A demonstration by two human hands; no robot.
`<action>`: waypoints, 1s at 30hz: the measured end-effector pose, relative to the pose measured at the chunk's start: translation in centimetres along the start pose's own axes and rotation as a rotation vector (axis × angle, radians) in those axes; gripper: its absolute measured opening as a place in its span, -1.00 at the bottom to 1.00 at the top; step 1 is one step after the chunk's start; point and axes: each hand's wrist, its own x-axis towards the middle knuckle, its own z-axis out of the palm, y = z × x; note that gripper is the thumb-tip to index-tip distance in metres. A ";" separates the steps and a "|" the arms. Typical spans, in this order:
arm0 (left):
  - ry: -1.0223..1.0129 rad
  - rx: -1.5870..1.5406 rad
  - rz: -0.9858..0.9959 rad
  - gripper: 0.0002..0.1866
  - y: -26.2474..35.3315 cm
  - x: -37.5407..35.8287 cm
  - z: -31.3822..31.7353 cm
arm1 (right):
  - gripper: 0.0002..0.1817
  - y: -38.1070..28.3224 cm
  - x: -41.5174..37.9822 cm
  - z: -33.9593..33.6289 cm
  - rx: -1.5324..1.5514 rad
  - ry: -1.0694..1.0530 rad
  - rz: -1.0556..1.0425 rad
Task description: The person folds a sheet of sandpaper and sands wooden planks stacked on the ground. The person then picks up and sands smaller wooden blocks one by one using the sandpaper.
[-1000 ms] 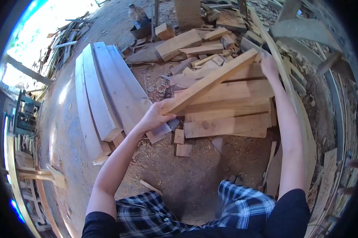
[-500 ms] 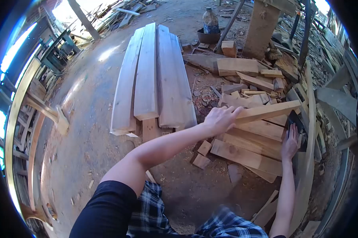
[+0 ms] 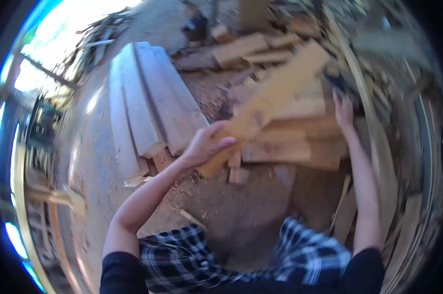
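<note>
My left hand (image 3: 209, 146) grips the near end of a short, pale wooden board (image 3: 275, 105), thumb on top and fingers around the edge. The board tilts up and away to the right, above a pile of sawn planks (image 3: 285, 149). Over on the right, my right hand (image 3: 344, 108) is blurred, its fingers closed at a dark object (image 3: 334, 78) whose kind I cannot tell. Just left of the held board lies a stack of long, thick planks (image 3: 150, 103) on the ground.
Small offcuts (image 3: 238, 175) lie near the plank pile. More blocks (image 3: 241, 49) and scrap wood are heaped farther back. A long curved-looking plank (image 3: 363, 98) runs along the right side. Wood shavings and chips dot the dirt floor (image 3: 99, 142).
My left hand has drawn the board nearer and to the left, turning it so its broad face shows. My right hand stays by the dark object. The view has swung to the right.
</note>
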 end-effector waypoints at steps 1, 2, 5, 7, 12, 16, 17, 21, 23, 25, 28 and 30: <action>-0.009 0.039 -0.028 -0.43 0.3 -0.9 -0.1 | -0.38 0.3 0.8 -0.7 0.196 -0.049 0.071; -0.049 0.041 -0.050 -0.43 0.3 -1.6 -0.2 | -0.33 2.6 1.8 -0.1 0.393 0.051 0.038; -0.189 -0.013 -0.074 -0.41 -0.2 -3.8 1.2 | -0.42 1.1 3.0 -4.5 0.526 0.167 0.382; -0.340 0.028 -0.045 -0.40 -1.0 -4.9 2.9 | -0.50 -0.1 4.1 -7.1 0.892 0.236 0.535; -0.738 0.210 -0.041 -0.38 -0.8 -5.4 7.6 | -0.54 -1.6 2.0 -8.8 0.612 0.416 0.293; -0.838 0.143 -0.008 -0.38 -4.0 -4.1 12.3 | -0.61 -2.7 -0.2 -9.4 0.512 0.224 0.202; -0.827 0.100 -0.028 -0.37 -4.7 -3.7 13.2 | -0.63 -2.6 -0.6 -9.4 0.602 0.158 0.196; -0.795 0.066 -0.123 -0.43 -7.1 -3.8 14.8 | -0.64 -1.9 -1.9 -9.7 0.560 0.107 0.270; -0.722 0.033 -0.175 -0.41 -8.4 -5.3 14.6 | -0.64 -1.5 -2.1 -8.7 0.409 0.135 0.258; -0.631 0.009 -0.221 -0.39 -9.3 -5.9 14.3 | -0.64 -1.3 -2.1 -7.6 0.521 0.087 0.292; -0.608 0.036 -0.221 -0.40 -9.5 -6.3 14.4 | -0.64 -1.0 -1.7 -6.1 0.540 0.080 0.222; -0.644 0.063 -0.192 -0.41 -8.7 -5.5 16.2 | -0.58 -2.2 -1.4 -5.8 0.544 0.173 0.191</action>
